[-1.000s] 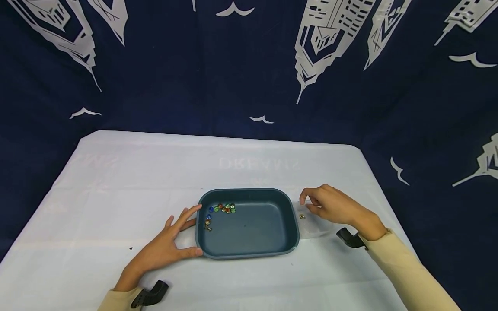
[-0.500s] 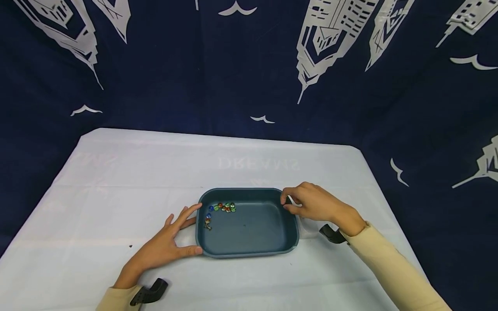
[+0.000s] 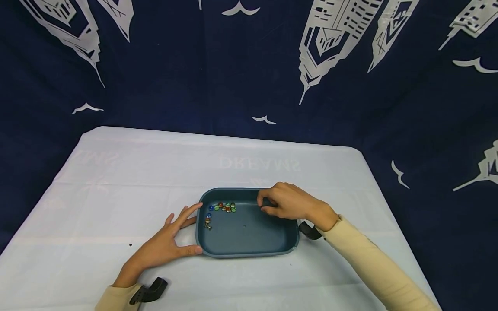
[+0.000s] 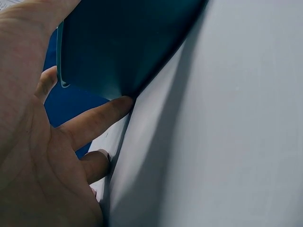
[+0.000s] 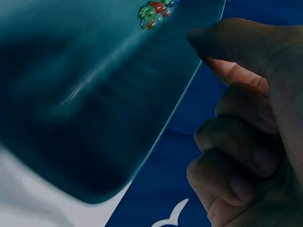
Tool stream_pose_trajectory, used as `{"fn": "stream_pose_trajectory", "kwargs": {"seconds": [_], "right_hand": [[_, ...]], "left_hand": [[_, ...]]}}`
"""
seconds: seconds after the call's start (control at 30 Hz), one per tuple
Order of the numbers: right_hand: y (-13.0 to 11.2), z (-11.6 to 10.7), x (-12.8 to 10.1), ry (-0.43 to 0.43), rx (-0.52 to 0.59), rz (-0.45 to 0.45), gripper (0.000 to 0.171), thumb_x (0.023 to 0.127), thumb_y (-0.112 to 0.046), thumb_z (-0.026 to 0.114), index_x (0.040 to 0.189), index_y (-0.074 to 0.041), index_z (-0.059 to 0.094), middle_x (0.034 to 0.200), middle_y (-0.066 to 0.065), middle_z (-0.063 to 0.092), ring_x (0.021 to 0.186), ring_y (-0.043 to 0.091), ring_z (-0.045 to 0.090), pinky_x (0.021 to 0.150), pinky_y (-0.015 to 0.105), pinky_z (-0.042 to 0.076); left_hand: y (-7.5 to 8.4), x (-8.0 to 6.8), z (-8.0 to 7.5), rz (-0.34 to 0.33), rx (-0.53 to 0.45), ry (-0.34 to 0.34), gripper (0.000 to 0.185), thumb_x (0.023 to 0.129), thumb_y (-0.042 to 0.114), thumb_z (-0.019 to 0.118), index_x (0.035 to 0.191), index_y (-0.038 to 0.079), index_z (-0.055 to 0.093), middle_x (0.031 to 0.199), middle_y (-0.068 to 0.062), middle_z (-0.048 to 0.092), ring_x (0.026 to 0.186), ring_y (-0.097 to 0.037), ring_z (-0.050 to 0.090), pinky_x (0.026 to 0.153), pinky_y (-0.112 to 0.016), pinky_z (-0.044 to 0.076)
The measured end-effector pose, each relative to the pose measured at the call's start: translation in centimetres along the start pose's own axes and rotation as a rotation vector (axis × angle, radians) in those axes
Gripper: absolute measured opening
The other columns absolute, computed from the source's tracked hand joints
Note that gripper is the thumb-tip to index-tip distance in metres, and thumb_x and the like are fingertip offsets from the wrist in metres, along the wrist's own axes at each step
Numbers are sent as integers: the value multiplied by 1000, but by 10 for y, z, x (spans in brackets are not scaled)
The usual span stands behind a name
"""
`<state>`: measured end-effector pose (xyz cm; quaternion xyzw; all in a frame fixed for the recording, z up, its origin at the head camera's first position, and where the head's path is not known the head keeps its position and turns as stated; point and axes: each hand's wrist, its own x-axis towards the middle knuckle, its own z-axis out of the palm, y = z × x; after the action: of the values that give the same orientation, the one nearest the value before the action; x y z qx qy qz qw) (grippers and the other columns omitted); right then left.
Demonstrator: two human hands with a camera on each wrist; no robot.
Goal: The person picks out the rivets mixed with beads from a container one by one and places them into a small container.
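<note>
Several glass marbles (image 3: pixel 225 207), green, red and blue, form a curved row at the left end of a dark teal tray (image 3: pixel 249 246); small gold-coloured pieces (image 3: pixel 208 225) end that row. My left hand (image 3: pixel 165 244) spreads its fingers along the tray's left rim. In the left wrist view, a fingertip (image 4: pixel 124 102) meets the tray's lower edge. Over the tray's right half hovers my right hand (image 3: pixel 292 203), thumb and index finger brought together, the other fingers curled in. In the right wrist view the marbles (image 5: pixel 155 13) lie beyond the fingertips; I cannot tell whether they pinch anything.
White cloth (image 3: pixel 148 172) covers the table. A small dark speck (image 3: pixel 130 245) lies left of the tray. Behind the table hangs a navy curtain (image 3: pixel 233 69) printed with white buildings and birds. Each wrist carries a black mount (image 3: pixel 149 291).
My right hand has moved left, from above a clear plastic bag with a small gold piece beside the tray, across the right rim to over the tray. The left hand stays on the rim.
</note>
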<state>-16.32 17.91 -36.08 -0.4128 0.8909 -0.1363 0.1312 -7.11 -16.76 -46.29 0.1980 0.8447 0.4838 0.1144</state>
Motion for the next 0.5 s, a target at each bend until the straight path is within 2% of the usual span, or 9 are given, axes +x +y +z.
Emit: {"fn": "stream_pose_trajectory", "kwargs": {"seconds": [0.3, 0.5], "right_hand": [[-4, 10, 18, -40, 0, -15, 10, 94, -21, 71, 102, -16, 72, 54, -14, 40, 48, -1, 34, 48, 19, 33], [-13, 15, 35, -60, -6, -62, 12, 94, -21, 71, 105, -15, 72, 55, -12, 43, 48, 0, 36, 48, 18, 32]], "left_hand": [[0, 0, 1, -1, 0, -4, 102, 78, 45, 84, 158, 39, 21, 145, -12, 56, 153, -45, 9, 116, -72, -9], [0, -1, -1, 3, 11, 7, 103, 78, 45, 85, 158, 40, 21, 144, -12, 57, 153, -46, 11, 116, -73, -8]]}}
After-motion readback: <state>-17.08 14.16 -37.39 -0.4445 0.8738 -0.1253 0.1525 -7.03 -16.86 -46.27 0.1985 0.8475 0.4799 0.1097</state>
